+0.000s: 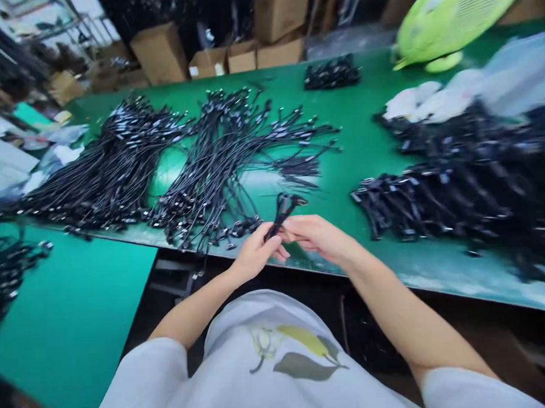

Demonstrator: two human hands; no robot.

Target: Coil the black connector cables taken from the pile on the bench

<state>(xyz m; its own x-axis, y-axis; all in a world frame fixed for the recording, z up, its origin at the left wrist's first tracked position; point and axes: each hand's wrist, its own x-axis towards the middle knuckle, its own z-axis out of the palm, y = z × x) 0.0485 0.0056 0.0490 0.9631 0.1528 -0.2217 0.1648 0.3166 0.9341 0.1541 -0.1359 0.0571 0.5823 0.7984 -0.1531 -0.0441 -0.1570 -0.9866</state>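
Observation:
A folded black cable (pixel 282 212) stands up from my left hand (pixel 255 250), whose thumb and fingers are closed around its lower part. A metal-looking connector end shows at the top of the loop. My right hand (pixel 317 235) meets it from the right, the thumb and forefinger pinched against the side of the bundle. What lies between those right fingertips is hidden. Just beyond the hands lies a small stack of thin black strips (pixel 300 168). To their left spreads a heap of loose black cables (pixel 215 158) with connectors at both ends.
Another cable heap (pixel 110 164) lies farther left on the green table (pixel 343 157). Rows of folded cable bundles (pixel 436 195) cover the right side. A small dark pile (pixel 332 73) and a lime-green fan (pixel 459 17) stand at the back, with cardboard boxes (pixel 159 51) beyond.

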